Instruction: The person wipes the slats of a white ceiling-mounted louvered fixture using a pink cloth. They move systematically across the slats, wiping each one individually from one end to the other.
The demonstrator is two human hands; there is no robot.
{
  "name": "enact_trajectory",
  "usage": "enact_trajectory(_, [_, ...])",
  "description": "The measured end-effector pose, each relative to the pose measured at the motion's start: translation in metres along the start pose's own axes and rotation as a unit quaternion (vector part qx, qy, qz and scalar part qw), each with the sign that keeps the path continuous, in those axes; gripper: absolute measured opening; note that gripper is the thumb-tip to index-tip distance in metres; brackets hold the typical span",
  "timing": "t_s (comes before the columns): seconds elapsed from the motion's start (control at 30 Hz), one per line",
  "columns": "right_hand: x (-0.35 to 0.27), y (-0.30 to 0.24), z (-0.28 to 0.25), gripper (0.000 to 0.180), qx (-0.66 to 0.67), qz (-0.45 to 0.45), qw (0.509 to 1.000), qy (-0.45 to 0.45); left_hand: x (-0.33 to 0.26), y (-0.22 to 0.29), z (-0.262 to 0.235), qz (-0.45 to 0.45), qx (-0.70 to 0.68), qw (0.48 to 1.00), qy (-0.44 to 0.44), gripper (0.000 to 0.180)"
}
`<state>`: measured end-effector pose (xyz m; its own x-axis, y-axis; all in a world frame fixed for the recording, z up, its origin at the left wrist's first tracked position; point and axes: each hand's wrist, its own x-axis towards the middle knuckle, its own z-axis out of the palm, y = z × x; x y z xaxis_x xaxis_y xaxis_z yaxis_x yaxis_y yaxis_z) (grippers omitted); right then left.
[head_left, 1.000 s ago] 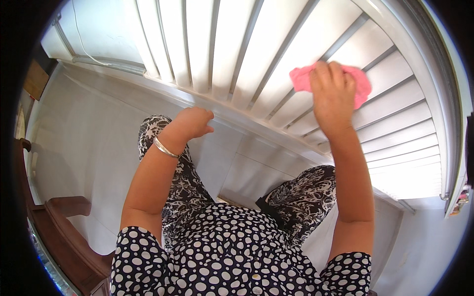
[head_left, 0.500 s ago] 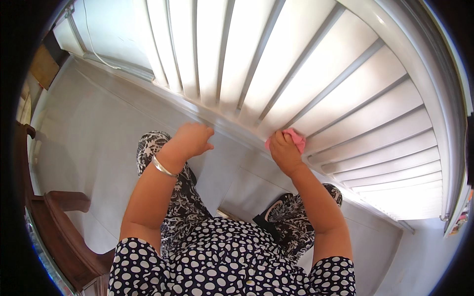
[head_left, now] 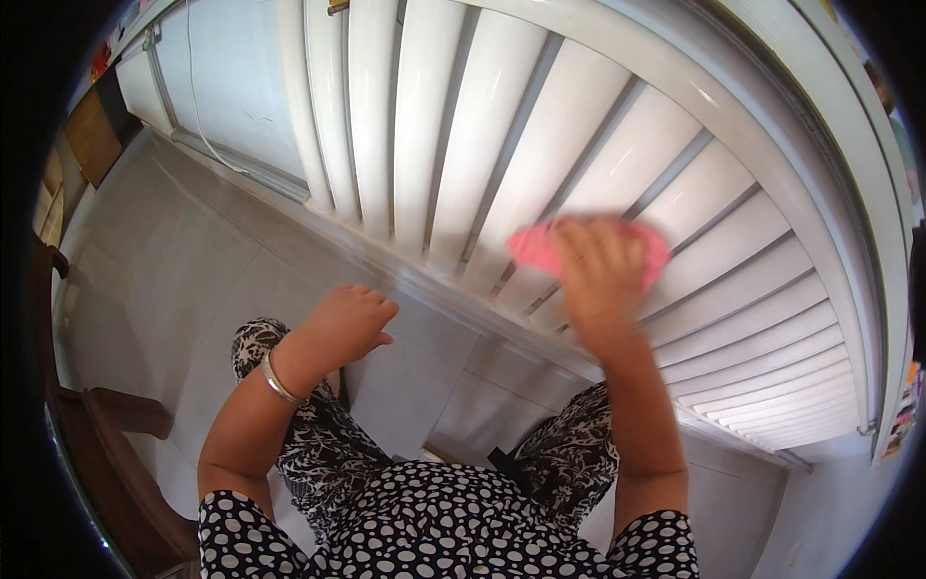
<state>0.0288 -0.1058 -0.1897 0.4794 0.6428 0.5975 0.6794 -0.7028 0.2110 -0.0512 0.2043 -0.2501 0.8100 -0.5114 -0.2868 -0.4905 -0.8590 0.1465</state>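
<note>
A pink cloth [head_left: 531,246] is pressed against the white slatted panel [head_left: 502,135] in front of me. My right hand [head_left: 603,275], blurred by motion, grips the cloth, which shows on both sides of the fingers. Cloth and hand lie across several slats, above the panel's lower rail. My left hand [head_left: 352,323] hangs over the floor, apart from the panel. Its fingers are loosely curled, the thumb stands away from them, and it holds nothing. A silver bangle [head_left: 280,378] circles the left wrist.
Grey floor tiles [head_left: 217,280] run along the panel's foot. A dark brown wooden furniture leg [head_left: 125,410] stands at the left. A pale blue panel with a thin white cord [head_left: 195,106] is at the far left. My patterned trouser legs [head_left: 338,434] are below.
My right hand has moved up the slats and to the right with the pink cloth, which is more spread out. The left hand has lowered and shifted left. The view has shifted slightly.
</note>
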Motion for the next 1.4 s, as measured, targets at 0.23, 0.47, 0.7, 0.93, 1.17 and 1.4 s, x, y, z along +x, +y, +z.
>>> enact_trajectory(0.23, [0.08,0.088,-0.031,0.028,-0.162,0.006,0.98,0.114,0.015,0.005,0.1,0.062,0.053,0.977,-0.198,0.035])
enact_trajectory(0.47, [0.038,0.072,-0.013,0.025,-0.172,-0.018,0.984,-0.045,0.01,0.028,0.107,0.114,0.001,0.976,-0.186,0.034])
enact_trajectory(0.7, [-0.023,0.042,0.021,0.026,-0.073,-0.066,0.984,-0.146,0.011,0.031,0.098,0.112,0.026,0.978,-0.174,0.033])
enact_trajectory(0.93, [-0.097,-0.001,0.08,0.029,-0.038,-0.15,0.951,-0.267,0.015,0.037,0.083,0.135,-0.012,0.98,-0.148,0.029])
enact_trajectory(1.17, [-0.142,-0.04,0.127,0.022,-0.046,-0.163,0.916,-0.363,0.027,0.033,0.072,0.112,-0.005,0.985,-0.13,0.03])
enact_trajectory(1.4, [-0.107,-0.041,0.108,0.015,-0.019,-0.129,0.93,-0.344,0.035,0.03,0.073,0.096,0.006,0.985,-0.144,0.033])
